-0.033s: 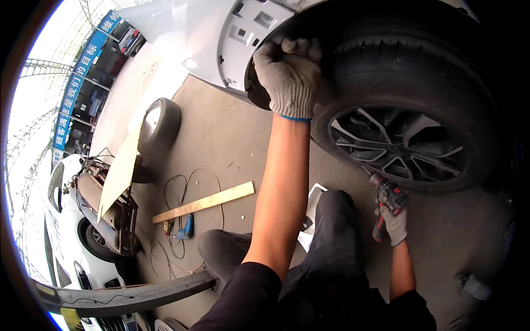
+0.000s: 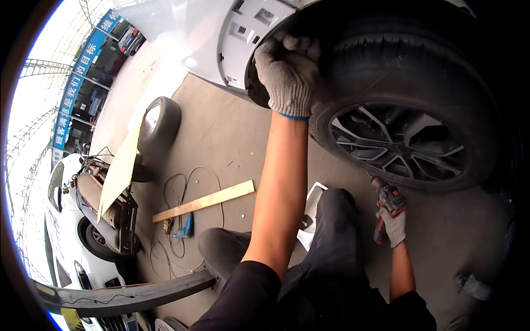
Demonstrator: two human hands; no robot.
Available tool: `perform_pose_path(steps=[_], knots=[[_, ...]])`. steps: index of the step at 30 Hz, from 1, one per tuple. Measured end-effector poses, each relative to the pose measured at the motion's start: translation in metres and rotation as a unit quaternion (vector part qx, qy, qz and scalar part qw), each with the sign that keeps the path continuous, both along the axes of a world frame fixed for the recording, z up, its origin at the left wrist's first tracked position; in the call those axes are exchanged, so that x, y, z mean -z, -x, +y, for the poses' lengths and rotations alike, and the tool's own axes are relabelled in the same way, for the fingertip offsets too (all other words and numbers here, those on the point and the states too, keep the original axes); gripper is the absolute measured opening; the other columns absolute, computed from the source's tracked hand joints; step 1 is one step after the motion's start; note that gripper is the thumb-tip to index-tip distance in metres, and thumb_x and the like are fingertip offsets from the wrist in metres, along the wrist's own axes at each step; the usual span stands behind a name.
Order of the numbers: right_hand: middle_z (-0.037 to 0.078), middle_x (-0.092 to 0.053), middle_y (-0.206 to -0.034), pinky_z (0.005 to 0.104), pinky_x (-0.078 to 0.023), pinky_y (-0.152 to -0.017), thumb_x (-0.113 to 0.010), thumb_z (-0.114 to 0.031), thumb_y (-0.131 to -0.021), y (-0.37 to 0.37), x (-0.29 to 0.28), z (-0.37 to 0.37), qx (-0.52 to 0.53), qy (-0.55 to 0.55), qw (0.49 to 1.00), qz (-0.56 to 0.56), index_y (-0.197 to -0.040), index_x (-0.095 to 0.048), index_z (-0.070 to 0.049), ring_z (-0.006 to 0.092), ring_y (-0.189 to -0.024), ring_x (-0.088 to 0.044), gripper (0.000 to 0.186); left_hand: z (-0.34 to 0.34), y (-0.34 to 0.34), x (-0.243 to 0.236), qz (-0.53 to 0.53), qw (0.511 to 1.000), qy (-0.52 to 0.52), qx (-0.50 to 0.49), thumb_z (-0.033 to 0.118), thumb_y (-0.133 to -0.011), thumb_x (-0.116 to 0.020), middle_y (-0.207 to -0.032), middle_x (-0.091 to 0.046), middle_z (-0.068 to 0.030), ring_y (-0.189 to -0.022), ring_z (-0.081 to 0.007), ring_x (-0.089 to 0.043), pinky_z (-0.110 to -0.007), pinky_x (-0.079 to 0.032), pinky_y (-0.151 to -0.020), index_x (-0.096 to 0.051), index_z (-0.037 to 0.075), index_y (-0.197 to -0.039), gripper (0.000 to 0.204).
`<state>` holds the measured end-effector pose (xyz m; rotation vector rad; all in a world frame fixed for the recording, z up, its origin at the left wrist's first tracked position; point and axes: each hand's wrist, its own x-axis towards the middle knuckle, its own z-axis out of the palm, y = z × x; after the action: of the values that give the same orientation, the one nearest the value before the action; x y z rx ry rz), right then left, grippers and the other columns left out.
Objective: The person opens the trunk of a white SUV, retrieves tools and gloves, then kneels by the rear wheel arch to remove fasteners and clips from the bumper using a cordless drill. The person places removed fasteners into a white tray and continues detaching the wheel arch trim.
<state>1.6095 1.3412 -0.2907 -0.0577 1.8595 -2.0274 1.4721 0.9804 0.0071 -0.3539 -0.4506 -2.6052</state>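
Observation:
My left hand [image 2: 287,74], in a knitted work glove, is up at the edge of the wheel arch on a silver-white car body [image 2: 204,38]. Its fingers are curled in, and whatever they grip there is hidden in the dark. Beside it stands a mounted wheel [image 2: 397,143] with a black tyre and dark, bright-edged spokes. Low on the right, my gloved right hand [image 2: 393,223] is closed around the handle of a red and black cordless drill [image 2: 391,199]. The drill's thin bit points up toward the lower rim of the tyre.
A wooden plank [image 2: 204,202], a blue corded drill [image 2: 187,226] and a loose cable lie on the floor to the left. Farther off are a loose wheel [image 2: 160,124], a tank on a frame [image 2: 96,198] and a white car [image 2: 72,231]. A white tray-like piece [image 2: 312,212] sits by my knee.

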Motion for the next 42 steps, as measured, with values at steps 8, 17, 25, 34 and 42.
perform_pose_path(steps=[8, 17, 25, 34, 42], knots=[[0.018, -0.07, -0.092, 0.0429, -0.052, -0.075, -0.076, -0.042, -0.078, -0.064, 0.099, 0.051, 0.005, -0.562, 0.827, -0.031, -0.111, -0.064, -0.003, 0.0372, -0.086, -0.068, 0.053, -0.029, -0.02, -0.012, -0.013, 0.997, -0.035, -0.068, 0.026, -0.094, -0.046, -0.064, -0.045, 0.0023, -0.064, -0.0184, -0.048, -0.044, -0.048, -0.078, -0.051, 0.013, -0.076, 0.023], [0.017, -0.048, -0.137, 0.043, -0.048, -0.095, -0.075, -0.037, -0.076, -0.086, 0.144, 0.086, -0.192, -0.677, 0.709, 0.048, -0.148, -0.029, -0.006, 0.0345, -0.117, -0.055, 0.091, -0.024, -0.02, -0.005, 0.027, 0.996, -0.016, -0.085, 0.023, -0.096, -0.049, -0.07, -0.052, -0.0004, -0.071, -0.0207, -0.055, -0.045, -0.051, -0.081, -0.053, 0.01, -0.078, 0.023], [0.015, -0.05, -0.129, 0.039, -0.045, -0.098, -0.069, -0.034, -0.08, -0.088, 0.171, 0.08, -0.272, -0.705, 0.654, -0.031, -0.147, -0.026, 0.0, 0.0322, -0.118, -0.053, 0.086, 0.009, -0.009, -0.003, -0.006, 0.999, 0.03, -0.036, 0.031, -0.095, -0.048, -0.096, -0.066, -0.0069, -0.091, -0.0244, -0.063, -0.046, -0.054, -0.082, -0.061, 0.012, -0.112, 0.029], [0.016, -0.05, -0.129, 0.04, -0.047, -0.095, -0.073, -0.037, -0.077, -0.094, 0.186, 0.08, -0.274, -0.707, 0.651, -0.038, -0.142, -0.027, 0.001, 0.0312, -0.118, -0.054, 0.088, -0.01, 0.021, 0.024, -0.21, 0.555, 0.554, -0.583, 0.008, -0.094, -0.041, -0.097, -0.064, -0.0208, -0.086, -0.0334, -0.064, -0.039, -0.053, -0.075, -0.058, -0.006, -0.107, 0.026], [0.017, -0.049, -0.131, 0.0379, -0.046, -0.098, -0.073, -0.039, -0.078, -0.088, 0.19, 0.078, -0.287, -0.694, 0.66, -0.03, -0.145, -0.024, -0.001, 0.031, -0.121, -0.053, 0.091, -0.004, 0.015, 0.043, -0.303, 0.658, 0.427, -0.542, 0.013, -0.092, -0.052, -0.091, -0.066, -0.0193, -0.079, -0.0277, -0.063, -0.032, -0.051, -0.076, -0.06, -0.009, -0.106, 0.027]])
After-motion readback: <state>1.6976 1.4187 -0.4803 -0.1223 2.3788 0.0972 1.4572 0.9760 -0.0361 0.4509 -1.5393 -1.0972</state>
